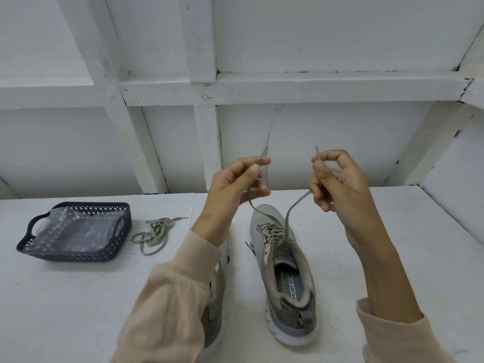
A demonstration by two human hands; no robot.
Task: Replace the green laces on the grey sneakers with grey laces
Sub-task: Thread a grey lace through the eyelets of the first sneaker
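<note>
A grey sneaker [286,271] stands on the white table, toe pointing away from me. A lace [272,231] runs criss-cross through its eyelets, and both free ends rise up. My left hand [235,182] pinches one lace end between thumb and fingers. My right hand [332,176] pinches the other end, its tip sticking up. Both hands hover above the toe. The second sneaker [216,305] lies left of the first, mostly hidden under my left sleeve. A loose tangled lace [154,233] lies on the table to the left.
A dark perforated plastic basket [115,244] with a clear plastic bag [76,229] inside sits at the left of the table. A white panelled wall with beams [262,87] rises right behind the table [78,297].
</note>
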